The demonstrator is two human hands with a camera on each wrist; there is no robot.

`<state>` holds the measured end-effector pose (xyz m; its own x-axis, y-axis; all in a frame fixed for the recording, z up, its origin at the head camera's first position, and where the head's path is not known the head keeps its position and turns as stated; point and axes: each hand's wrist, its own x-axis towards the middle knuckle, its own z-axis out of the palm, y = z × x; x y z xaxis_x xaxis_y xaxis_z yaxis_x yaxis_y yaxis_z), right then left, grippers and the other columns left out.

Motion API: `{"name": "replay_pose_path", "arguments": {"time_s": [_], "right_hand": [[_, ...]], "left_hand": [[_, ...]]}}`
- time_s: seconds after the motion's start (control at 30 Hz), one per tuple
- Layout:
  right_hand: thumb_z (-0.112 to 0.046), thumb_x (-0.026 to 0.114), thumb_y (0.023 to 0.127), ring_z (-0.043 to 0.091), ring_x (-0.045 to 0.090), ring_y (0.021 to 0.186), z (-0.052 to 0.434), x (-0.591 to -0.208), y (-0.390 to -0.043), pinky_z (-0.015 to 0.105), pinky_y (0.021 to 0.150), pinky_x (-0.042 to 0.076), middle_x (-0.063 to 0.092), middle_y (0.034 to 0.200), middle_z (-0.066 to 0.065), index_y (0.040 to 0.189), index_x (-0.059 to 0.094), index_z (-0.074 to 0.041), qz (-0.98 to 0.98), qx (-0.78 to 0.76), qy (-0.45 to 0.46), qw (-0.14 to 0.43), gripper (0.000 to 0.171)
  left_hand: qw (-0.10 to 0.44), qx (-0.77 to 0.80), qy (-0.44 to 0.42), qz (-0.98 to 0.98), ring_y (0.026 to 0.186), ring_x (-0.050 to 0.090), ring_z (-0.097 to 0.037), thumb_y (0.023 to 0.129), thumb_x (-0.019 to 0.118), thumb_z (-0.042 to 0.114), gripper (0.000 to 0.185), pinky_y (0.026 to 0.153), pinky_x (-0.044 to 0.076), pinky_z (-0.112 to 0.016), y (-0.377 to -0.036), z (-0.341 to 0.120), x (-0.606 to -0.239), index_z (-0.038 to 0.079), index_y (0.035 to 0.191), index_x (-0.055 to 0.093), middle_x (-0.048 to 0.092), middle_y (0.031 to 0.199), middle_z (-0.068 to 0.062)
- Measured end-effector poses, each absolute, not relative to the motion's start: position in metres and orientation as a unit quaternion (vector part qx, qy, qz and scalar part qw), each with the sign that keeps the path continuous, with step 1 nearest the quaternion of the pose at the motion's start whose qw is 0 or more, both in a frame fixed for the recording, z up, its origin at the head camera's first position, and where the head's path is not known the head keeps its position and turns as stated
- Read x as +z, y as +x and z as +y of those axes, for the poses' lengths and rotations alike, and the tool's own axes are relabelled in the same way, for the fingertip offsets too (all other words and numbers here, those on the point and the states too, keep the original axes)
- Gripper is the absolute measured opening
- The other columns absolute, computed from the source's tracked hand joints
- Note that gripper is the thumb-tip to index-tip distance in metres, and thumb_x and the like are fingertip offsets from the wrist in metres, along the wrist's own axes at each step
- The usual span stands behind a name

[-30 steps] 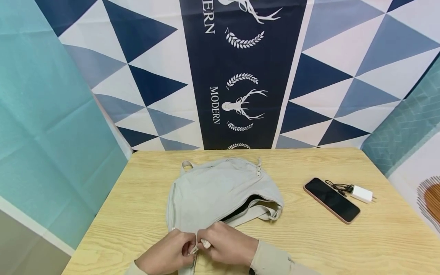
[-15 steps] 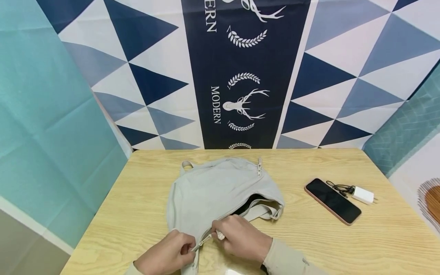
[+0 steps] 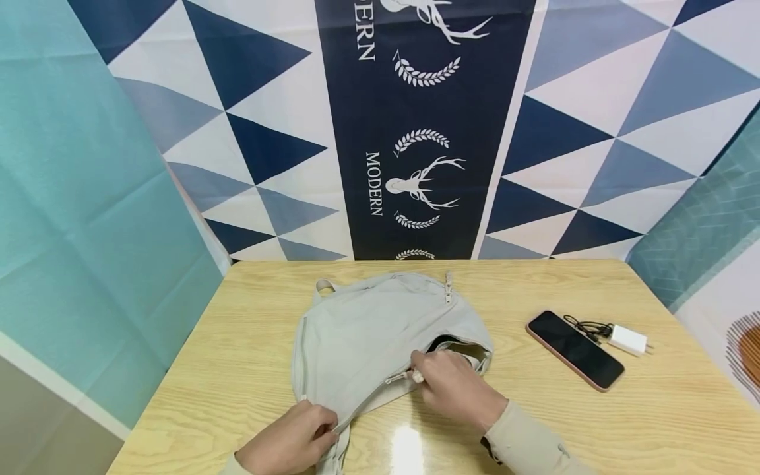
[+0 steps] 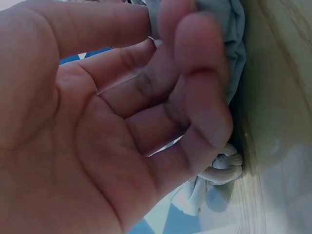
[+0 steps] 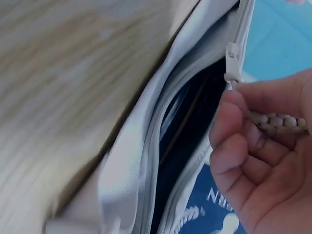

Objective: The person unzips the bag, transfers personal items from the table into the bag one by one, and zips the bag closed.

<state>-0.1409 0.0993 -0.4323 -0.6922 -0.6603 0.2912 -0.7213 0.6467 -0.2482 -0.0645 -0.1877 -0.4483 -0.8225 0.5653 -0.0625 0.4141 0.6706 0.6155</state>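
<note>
A pale grey bag (image 3: 380, 330) lies flat near the middle of the wooden table (image 3: 594, 422), its zip partly undone and a dark gap showing along the near right edge. The right hand (image 3: 454, 389) pinches the zip pull (image 3: 402, 377) between curled fingers. The left hand (image 3: 293, 442) grips the bag's near corner. Right of the bag lie a black phone (image 3: 574, 348) and, just beyond it, a white charger (image 3: 626, 340) with its cable.

So the count: one grey bag (image 3: 380, 330), one phone (image 3: 574, 349), one white charger plug (image 3: 626, 340) with one black cable (image 3: 584, 324), all on one desk (image 3: 594, 422). Two hands, left (image 3: 293, 442) and right (image 3: 454, 389).
</note>
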Motion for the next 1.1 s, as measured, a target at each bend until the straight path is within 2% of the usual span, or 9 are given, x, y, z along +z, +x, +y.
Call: {"name": "replay_pose_path", "arguments": {"time_s": [0.1,0.3,0.5,0.63,0.77,0.9,1.0,1.1], "right_hand": [[-0.002,0.072,0.079,0.003,0.038,0.052,0.117,-0.428,-0.142,0.022,0.046,0.034,0.044,0.060,-0.008,0.074,0.055,-0.015,-0.914,0.157,0.362,0.100,0.022],[-0.013,0.075,0.085,0.004,0.038,0.050,0.155,-0.420,-0.146,0.023,0.044,0.032,0.046,0.062,-0.011,0.070,0.050,-0.020,-0.932,0.137,0.312,0.124,0.030],[-0.017,0.074,0.089,0.002,0.041,0.050,0.199,-0.413,-0.150,0.024,0.046,0.034,0.053,0.063,-0.012,0.075,0.057,-0.020,-0.952,0.145,0.252,0.094,0.022],[-0.021,0.072,0.092,0.004,0.041,0.052,0.221,-0.407,-0.147,0.026,0.049,0.036,0.051,0.062,-0.013,0.079,0.061,-0.019,-0.958,0.168,0.228,0.053,0.017],[-0.024,0.069,0.095,0.004,0.041,0.046,0.241,-0.403,-0.138,0.025,0.048,0.037,0.051,0.057,-0.014,0.082,0.062,-0.018,-0.955,0.208,0.209,0.015,0.017],[-0.026,0.065,0.099,0.001,0.048,0.048,0.261,-0.400,-0.126,0.023,0.050,0.041,0.053,0.057,-0.012,0.084,0.063,-0.017,-0.944,0.261,0.199,0.000,0.018],[-0.024,0.065,0.099,0.001,0.059,0.061,0.273,-0.400,-0.119,0.024,0.055,0.046,0.057,0.063,-0.010,0.084,0.063,-0.016,-0.939,0.286,0.192,0.009,0.017],[-0.018,0.066,0.098,0.004,0.064,0.068,0.282,-0.403,-0.114,0.024,0.060,0.051,0.059,0.068,-0.008,0.084,0.063,-0.018,-0.939,0.295,0.174,0.024,0.014]], "left_hand": [[0.137,0.305,0.270,0.903,0.042,0.031,0.007,0.097,0.062,0.011,0.037,0.042,0.031,-0.014,-0.065,-0.184,-0.451,0.017,0.061,0.054,0.037,0.050,0.017],[0.149,0.322,0.253,0.900,0.042,0.033,0.006,0.095,0.064,0.010,0.037,0.043,0.032,-0.015,-0.067,-0.177,-0.455,0.016,0.060,0.055,0.039,0.048,0.019],[0.141,0.320,0.239,0.906,0.042,0.032,0.005,0.093,0.065,0.009,0.039,0.043,0.031,-0.016,-0.066,-0.172,-0.457,0.018,0.057,0.053,0.038,0.048,0.019],[0.146,0.328,0.229,0.905,0.042,0.034,0.003,0.092,0.066,0.009,0.039,0.042,0.031,-0.017,-0.066,-0.169,-0.457,0.017,0.057,0.054,0.039,0.048,0.019],[0.152,0.328,0.221,0.906,0.046,0.035,0.000,0.093,0.066,0.012,0.039,0.045,0.032,-0.018,-0.069,-0.163,-0.456,0.017,0.056,0.053,0.038,0.049,0.016],[0.157,0.328,0.217,0.906,0.048,0.036,-0.002,0.094,0.065,0.012,0.038,0.047,0.034,-0.019,-0.073,-0.154,-0.455,0.016,0.057,0.054,0.040,0.049,0.014],[0.148,0.316,0.218,0.911,0.051,0.038,-0.005,0.093,0.065,0.010,0.035,0.048,0.035,-0.021,-0.073,-0.150,-0.454,0.016,0.060,0.058,0.043,0.052,0.012],[0.143,0.300,0.217,0.918,0.054,0.037,-0.006,0.094,0.063,0.008,0.032,0.049,0.036,-0.023,-0.071,-0.146,-0.453,0.015,0.063,0.059,0.042,0.056,0.010]]}}
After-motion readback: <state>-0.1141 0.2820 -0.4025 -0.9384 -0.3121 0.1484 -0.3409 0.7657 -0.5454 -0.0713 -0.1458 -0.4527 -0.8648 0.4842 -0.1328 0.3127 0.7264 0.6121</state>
